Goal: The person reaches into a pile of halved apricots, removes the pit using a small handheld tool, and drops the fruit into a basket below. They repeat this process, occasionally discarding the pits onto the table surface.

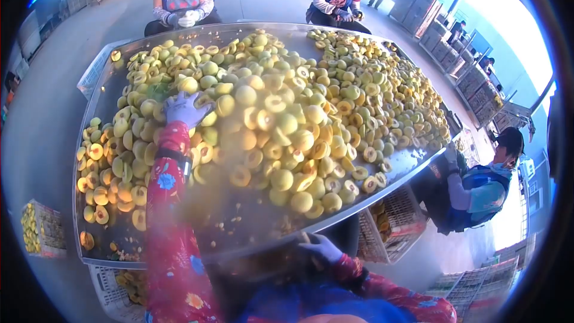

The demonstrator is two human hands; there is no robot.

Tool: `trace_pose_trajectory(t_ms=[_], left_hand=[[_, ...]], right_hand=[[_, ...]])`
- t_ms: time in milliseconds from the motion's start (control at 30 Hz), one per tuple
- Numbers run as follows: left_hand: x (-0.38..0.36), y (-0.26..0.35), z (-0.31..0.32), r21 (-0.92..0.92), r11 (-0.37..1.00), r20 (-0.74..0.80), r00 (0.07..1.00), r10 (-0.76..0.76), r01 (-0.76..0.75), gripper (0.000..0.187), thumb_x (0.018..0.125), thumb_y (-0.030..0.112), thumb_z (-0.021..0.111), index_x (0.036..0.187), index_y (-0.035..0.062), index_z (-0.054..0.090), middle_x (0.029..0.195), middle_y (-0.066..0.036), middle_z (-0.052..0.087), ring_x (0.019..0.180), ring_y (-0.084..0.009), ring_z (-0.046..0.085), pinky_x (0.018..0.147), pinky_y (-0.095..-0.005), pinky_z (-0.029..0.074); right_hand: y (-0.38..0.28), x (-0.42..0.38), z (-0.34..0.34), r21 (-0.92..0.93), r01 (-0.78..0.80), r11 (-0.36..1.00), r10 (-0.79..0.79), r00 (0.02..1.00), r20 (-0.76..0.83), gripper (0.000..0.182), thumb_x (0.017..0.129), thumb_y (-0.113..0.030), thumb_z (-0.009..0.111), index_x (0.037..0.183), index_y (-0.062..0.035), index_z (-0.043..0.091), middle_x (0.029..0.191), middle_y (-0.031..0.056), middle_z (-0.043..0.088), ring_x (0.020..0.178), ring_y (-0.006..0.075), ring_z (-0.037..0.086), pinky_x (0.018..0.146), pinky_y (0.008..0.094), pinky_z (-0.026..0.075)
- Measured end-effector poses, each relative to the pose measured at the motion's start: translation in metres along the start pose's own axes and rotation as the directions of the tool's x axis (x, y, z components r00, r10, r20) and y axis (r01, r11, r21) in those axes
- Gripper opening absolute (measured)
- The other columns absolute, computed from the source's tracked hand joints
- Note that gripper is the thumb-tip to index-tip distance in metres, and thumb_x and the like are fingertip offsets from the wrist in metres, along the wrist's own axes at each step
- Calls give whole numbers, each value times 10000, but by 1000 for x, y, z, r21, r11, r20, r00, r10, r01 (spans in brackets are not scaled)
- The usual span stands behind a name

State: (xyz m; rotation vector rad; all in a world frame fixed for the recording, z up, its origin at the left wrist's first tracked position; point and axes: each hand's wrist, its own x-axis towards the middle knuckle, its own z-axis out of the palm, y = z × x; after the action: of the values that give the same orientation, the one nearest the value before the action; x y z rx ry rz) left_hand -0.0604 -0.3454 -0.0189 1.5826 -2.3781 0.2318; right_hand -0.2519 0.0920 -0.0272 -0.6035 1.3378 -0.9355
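A broad heap of yellow-green stone fruit [281,125], which look like peaches, covers a metal-topped table [239,215]. Many are cut in half, with orange flesh and pit hollows showing. My left hand [186,110], in a pale lilac glove, lies on the left part of the heap with its fingers spread and thumb out to the right. Whole and halved fruit surround it. My right hand [323,247], gloved alike, is low by the table's near edge, thumb and fingers apart. I see no fruit in it; its underside is in shadow.
Across the table sit two people [182,0] [341,0]; another person [478,185] sits at the right. Crates with fruit stand below the near edge [388,227] and at the left [45,227]. Stacked crates [478,84] line the right side. A blurred smear hazes the middle of the view.
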Motion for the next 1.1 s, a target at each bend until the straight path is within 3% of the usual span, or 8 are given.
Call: trace_pose_trajectory(t_ms=[200, 267, 400, 533, 667, 733, 900, 1100], left_hand=[[-35, 31, 17, -43, 994, 494, 863, 105, -96, 766, 771, 776, 455, 1240, 192, 614, 1227, -155, 551, 1092, -321, 577, 1017, -483, 374], [-66, 40, 19, -363, 931, 634, 743, 217, 37, 765, 768, 750, 499, 1208, 136, 623, 1250, -158, 527, 1102, -340, 555, 990, -461, 402], [-142, 92, -9, -109, 966, 574, 779, 253, -234, 652, 752, 638, 629, 1136, 113, 658, 1285, -183, 471, 1124, -397, 497, 998, -435, 399], [-175, 82, 11, -549, 835, 485, 796, 362, -45, 549, 748, 506, 710, 1137, 123, 656, 1213, -206, 552, 1124, -367, 525, 966, -440, 426], [-196, 88, -70, -706, 454, 631, 773, 57, 543, 448, 760, 124, 736, 1192, 80, 624, 1162, -82, 616, 939, -179, 620, 847, -298, 507], [-218, 89, -75, -955, 111, 282, 959, 39, 276, 664, 700, -21, 746, 1316, 29, 504, 1119, -66, 617, 916, -129, 605, 870, -259, 512], [-273, 118, -118, -700, -442, 582, 807, 103, 561, 535, 759, 29, 705, 1263, 11, 525, 1049, -59, 617, 885, -146, 631, 700, -243, 564], [-319, 143, -102, -759, -443, 539, 842, -16, 477, 435, 819, 46, 673, 1224, 3, 522, 1012, -87, 626, 871, -151, 635, 708, -249, 553]], right_hand=[[2, 10, -7, 199, -37, 979, 25, 998, 64, 321, 898, -121, 581, 1169, 47, 545, 1008, 108, 639, 905, 192, 629, 828, 311, 514], [10, 14, -6, 307, -15, 951, 16, 1000, 1, 299, 893, -88, 589, 1157, 46, 550, 1013, 99, 636, 899, 179, 625, 812, 304, 518], [6, 1, -9, 271, 0, 963, -20, 997, 72, 307, 887, -99, 599, 1159, 37, 555, 997, 74, 631, 887, 154, 613, 806, 307, 526], [18, -8, -14, 185, 7, 983, -12, 1000, 28, 265, 889, -126, 611, 1098, 33, 572, 934, 47, 623, 823, 127, 598, 781, 286, 515], [28, -14, -19, 156, 75, 985, -75, 997, -6, 289, 878, -105, 638, 1116, 45, 570, 913, 27, 619, 854, 125, 601, 782, 278, 504], [32, -15, -20, -129, 205, 970, -208, 978, -11, 323, 889, -122, 635, 1147, 55, 551, 916, 50, 635, 845, 126, 607, 781, 275, 496], [24, -22, -5, -422, 414, 807, -418, 904, 88, 424, 917, -162, 575, 1245, 81, 460, 815, 212, 643, 741, 333, 650, 655, 381, 490], [8, -29, 18, -520, 539, 663, -552, 821, 145, 350, 927, -187, 554, 1193, 23, 466, 740, 217, 633, 684, 409, 627, 568, 473, 480]])
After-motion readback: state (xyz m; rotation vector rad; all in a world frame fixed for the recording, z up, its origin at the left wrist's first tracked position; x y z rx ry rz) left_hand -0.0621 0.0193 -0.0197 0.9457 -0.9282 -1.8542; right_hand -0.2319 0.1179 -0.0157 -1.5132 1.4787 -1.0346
